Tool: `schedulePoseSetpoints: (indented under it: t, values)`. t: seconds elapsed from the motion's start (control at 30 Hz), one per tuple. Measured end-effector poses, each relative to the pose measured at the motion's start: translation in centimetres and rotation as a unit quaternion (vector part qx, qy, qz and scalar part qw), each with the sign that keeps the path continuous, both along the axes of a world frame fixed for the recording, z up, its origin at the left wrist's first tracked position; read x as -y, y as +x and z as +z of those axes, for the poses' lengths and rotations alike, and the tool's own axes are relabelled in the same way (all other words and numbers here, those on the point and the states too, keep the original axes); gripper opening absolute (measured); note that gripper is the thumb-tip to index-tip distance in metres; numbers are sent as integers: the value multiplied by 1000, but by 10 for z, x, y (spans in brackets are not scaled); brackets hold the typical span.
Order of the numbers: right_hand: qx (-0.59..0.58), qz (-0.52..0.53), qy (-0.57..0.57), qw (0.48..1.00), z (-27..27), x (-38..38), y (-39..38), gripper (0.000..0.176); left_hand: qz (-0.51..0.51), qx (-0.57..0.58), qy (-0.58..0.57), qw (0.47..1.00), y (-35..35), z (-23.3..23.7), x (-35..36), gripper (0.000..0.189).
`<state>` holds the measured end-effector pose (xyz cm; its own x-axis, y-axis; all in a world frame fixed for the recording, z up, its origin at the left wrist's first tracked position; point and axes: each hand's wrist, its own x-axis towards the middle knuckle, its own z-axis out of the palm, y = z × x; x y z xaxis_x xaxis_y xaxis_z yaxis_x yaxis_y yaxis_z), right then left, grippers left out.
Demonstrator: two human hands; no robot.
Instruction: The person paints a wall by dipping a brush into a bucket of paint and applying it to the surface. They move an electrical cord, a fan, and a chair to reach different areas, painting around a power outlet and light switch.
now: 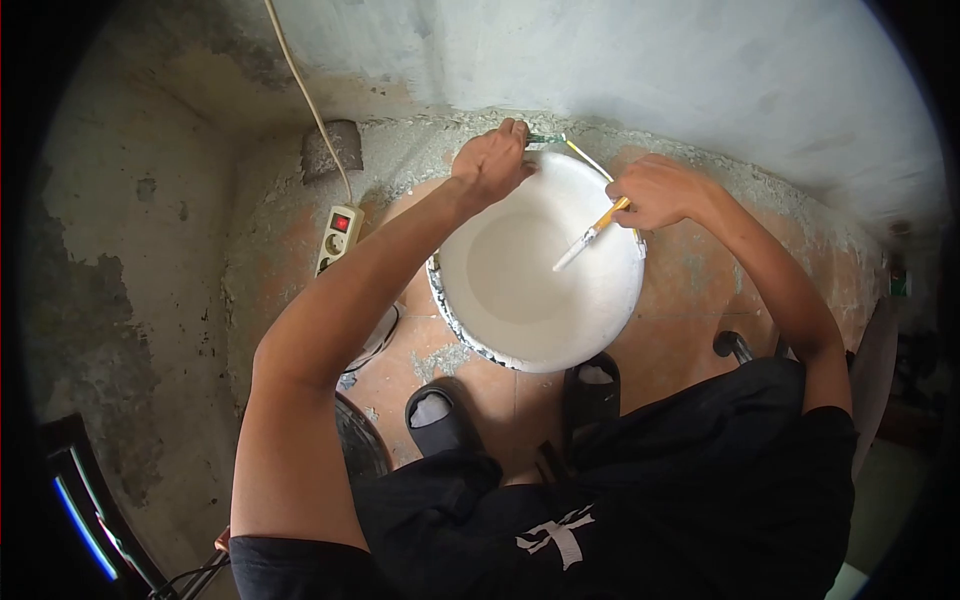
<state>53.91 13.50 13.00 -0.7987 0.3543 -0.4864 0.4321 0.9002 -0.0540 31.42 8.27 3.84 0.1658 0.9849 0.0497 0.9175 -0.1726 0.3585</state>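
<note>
The work looks under way: a pale, smooth-looking mixture (pixel 512 275) lies in the bottom of the round white bucket (pixel 612 305), and the end of the yellow-handled tool (pixel 609 214) is coated white. How thoroughly it is mixed, and how much remains to be done, cannot be judged from here. Dried residue crusts the near rim, so cleaning that edge seems undone.

The right hand (pixel 660 192) is closed around the tool, its white end slanting down inside the bucket; whether the tip touches the mixture is unclear. The left hand (pixel 490 162) is at the far rim, fingers and thumb closed on the greenish end of a thin rod (pixel 588 157), which runs toward the right hand.

The bucket stands on orange-brown floor tiles (pixel 680 290) spotted with grey debris, just ahead of the person's dark sandals (pixel 437 432). To the left, a power strip (pixel 338 236) with a lit red switch lies near the base of a stained, patchy wall (pixel 120 330). A paler, greyish wall (pixel 640 60) rises ahead, rough material gathered along its foot.
</note>
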Motion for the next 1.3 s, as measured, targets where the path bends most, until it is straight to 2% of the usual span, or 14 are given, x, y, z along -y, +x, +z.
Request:
schedulePoseSetpoints:
  t: [0.1,0.23,0.37,0.47,0.57,0.77,0.8,0.87,0.93,1.03,1.13,1.2,1.27,1.3]
  values:
    - [24,-22,-14,999,11,4,-6,23,12,9,13,1000,0,-3,2,49]
    - [18,-22,-24,999,18,11,-11,28,23,14,21,999,-1,-6,5,48]
    - [45,-25,-20,998,14,16,-9,22,44,57,20,997,5,-3,2,48]
    - [61,-6,-24,998,9,25,-7,15,21,47,57,997,10,-6,-1,51]
    - [48,-7,-29,998,20,38,-7,16,47,21,21,998,15,2,0,55]
    - [-71,-32,-88,993,35,47,-1,16,25,-6,11,1000,17,5,-6,56]
    - [-111,-44,-128,985,41,47,0,15,20,-5,11,1000,18,7,-7,56]
    - [-152,-57,-168,972,42,47,-1,14,6,-3,7,1000,16,10,-6,52]
    - [-203,-12,-175,963,34,40,2,13,-21,-23,48,998,13,8,-3,48]
    - [-205,-13,-142,968,16,38,6,12,-65,-3,131,989,12,-9,-12,39]
    - [-180,9,-111,977,22,42,3,15,-77,-16,215,973,10,-7,-20,18]
    - [-177,14,-98,979,23,42,-2,16,-75,-6,213,974,9,9,-20,12]
    - [-207,37,-118,971,21,39,-5,20,-25,-19,191,981,2,12,-23,9]
    - [-210,36,-117,970,24,40,-5,20,-7,1,217,976,1,14,-23,9]
